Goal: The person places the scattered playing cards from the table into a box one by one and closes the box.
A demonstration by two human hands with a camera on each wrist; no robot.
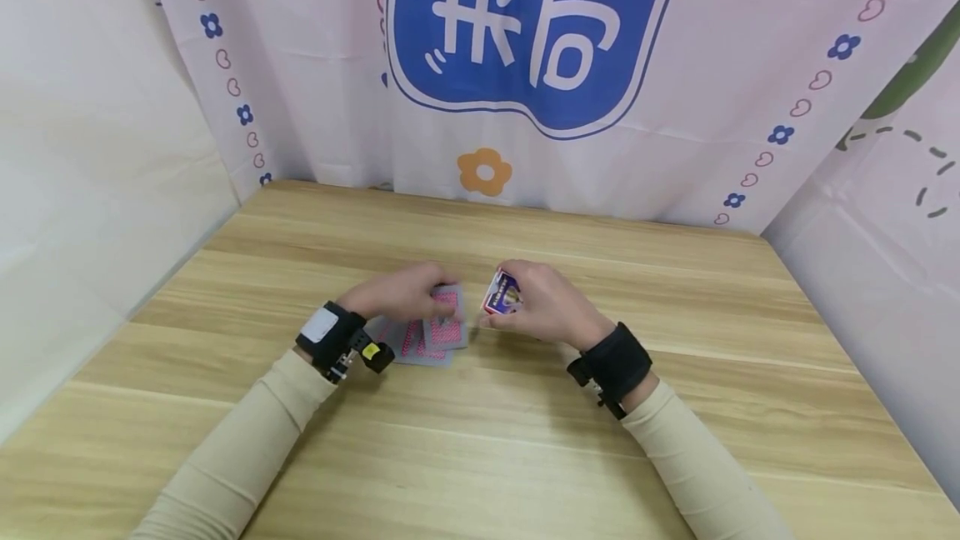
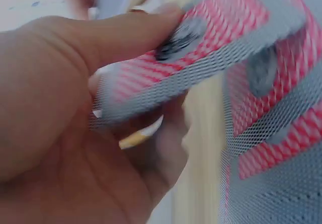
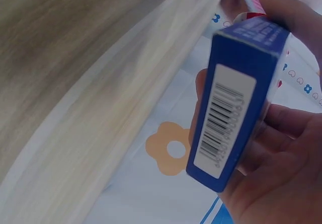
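My left hand (image 1: 401, 292) pinches a playing card (image 2: 229, 15) with a pink-and-white patterned back and a grey edge, the thumb lying across its face in the left wrist view. More playing cards (image 1: 431, 358) of the same pattern lie fanned on the table just below that hand. In my right hand (image 1: 553, 300) is a small blue card box (image 3: 229, 118), held between thumb and fingers with its barcode side showing in the right wrist view. From the head view, the box (image 1: 501, 294) is tilted and sits a short way right of the cards.
A light wood-grain table (image 1: 480, 448) spans the space below both hands. White printed cloth (image 1: 322, 98) hangs along the table's back edge, with more cloth on the left and right sides. Black cameras are strapped to both wrists.
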